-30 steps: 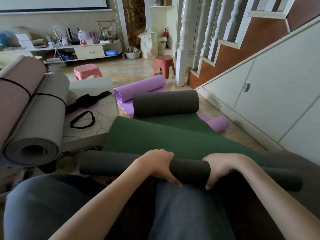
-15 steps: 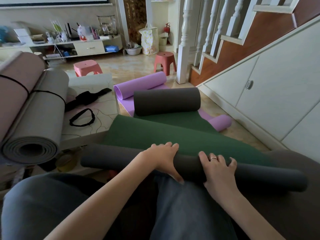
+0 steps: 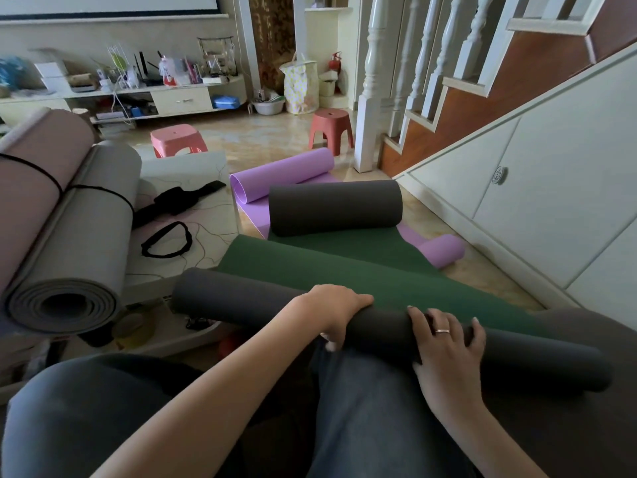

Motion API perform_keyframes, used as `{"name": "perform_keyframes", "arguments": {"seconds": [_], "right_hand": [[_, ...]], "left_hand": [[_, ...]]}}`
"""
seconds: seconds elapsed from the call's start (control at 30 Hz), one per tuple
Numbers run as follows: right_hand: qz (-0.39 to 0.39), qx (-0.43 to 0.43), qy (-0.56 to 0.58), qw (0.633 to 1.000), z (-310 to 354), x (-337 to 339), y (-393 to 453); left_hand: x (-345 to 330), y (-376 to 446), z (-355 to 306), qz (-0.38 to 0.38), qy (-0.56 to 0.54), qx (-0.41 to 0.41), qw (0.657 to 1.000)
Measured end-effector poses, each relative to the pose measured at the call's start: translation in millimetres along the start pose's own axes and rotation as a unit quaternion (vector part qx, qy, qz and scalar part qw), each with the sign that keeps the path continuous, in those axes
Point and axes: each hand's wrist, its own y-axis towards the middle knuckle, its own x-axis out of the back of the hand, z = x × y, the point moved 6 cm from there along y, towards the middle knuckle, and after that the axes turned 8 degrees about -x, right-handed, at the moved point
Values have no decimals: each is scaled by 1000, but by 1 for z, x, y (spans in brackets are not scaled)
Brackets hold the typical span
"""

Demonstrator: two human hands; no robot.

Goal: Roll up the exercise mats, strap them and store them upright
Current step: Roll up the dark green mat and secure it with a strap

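Note:
A green mat (image 3: 344, 270) with a dark grey underside lies stretched out on the floor in front of my knees. Its near end is rolled into a dark grey tube (image 3: 241, 298) across my lap. My left hand (image 3: 332, 310) curls over the top of the tube near its middle. My right hand (image 3: 446, 339), with a ring on it, lies flat on the tube just to the right, fingers spread. The mat's far end is a second dark roll (image 3: 334, 207). A purple mat (image 3: 282, 172) lies partly rolled beneath it. Two strapped rolls, pink (image 3: 38, 174) and grey (image 3: 79, 236), lean at left.
A low white table (image 3: 193, 215) at left carries black straps (image 3: 167, 239) and a black band (image 3: 179, 201). Two red stools (image 3: 331, 129) stand on the tiled floor farther off. White cupboard doors (image 3: 551, 188) under the staircase line the right side. A cluttered shelf (image 3: 138, 94) runs along the back wall.
The near roll has grown thicker and moved forward over the green mat. My right hand shifted from gripping the roll's front to lying flat on top with fingers spread.

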Motion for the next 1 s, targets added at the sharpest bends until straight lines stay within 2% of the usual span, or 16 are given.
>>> {"name": "perform_keyframes", "arguments": {"seconds": [0.13,0.2,0.27,0.37,0.43,0.63,0.73,0.87,1.0], "right_hand": [[-43,-14,9,999,3,-3,5],[-49,-7,3,999,4,-5,9],[-42,-4,2,999,-1,-8,15],[45,-10,-26,999,-4,-5,28],[100,-10,-42,994,-3,-4,35],[85,-23,-20,996,-5,-4,36],[50,-21,-17,998,-5,-6,37],[112,-10,-47,993,-4,3,43],[138,6,-39,990,-4,19,47]], "left_hand": [[0,3,5,23,-12,11,1000],[2,-1,4,-10,41,26,999],[3,-6,-3,-77,117,44,989],[-6,-8,-17,-154,189,53,968],[-7,-6,-15,-177,175,80,965],[5,4,-6,-152,131,47,979],[14,8,-3,-134,114,22,984],[24,9,-5,-92,107,-6,990],[33,4,-11,-55,96,-24,994]]}}
